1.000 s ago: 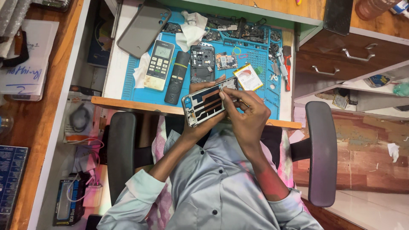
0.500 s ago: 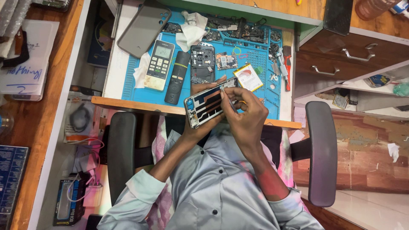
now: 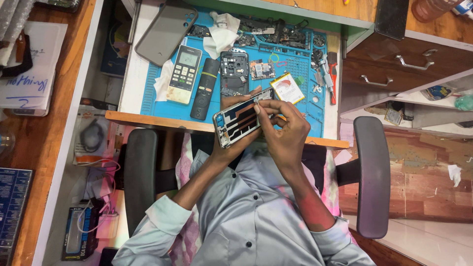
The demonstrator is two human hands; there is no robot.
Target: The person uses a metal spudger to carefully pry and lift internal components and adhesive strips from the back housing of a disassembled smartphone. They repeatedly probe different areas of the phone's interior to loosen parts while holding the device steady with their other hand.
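An opened phone with its back removed and its insides showing sits in my left hand, which grips it from below over the desk's front edge. My right hand rests on the phone's right end, its fingertips pinched on the upper right part of the frame. Whether a small tool is between those fingers I cannot tell. Just beyond the phone lie a dark phone frame, a small circuit board and a white and yellow battery on a blue work mat.
A white remote, a black remote, a grey phone cover and crumpled tissue lie on the desk. Screwdrivers lie at the mat's right. Chair armrests flank me. Wooden drawers stand right.
My right hand's fingers have shifted slightly along the phone's right end. The phone stays in my left hand in nearly the same place.
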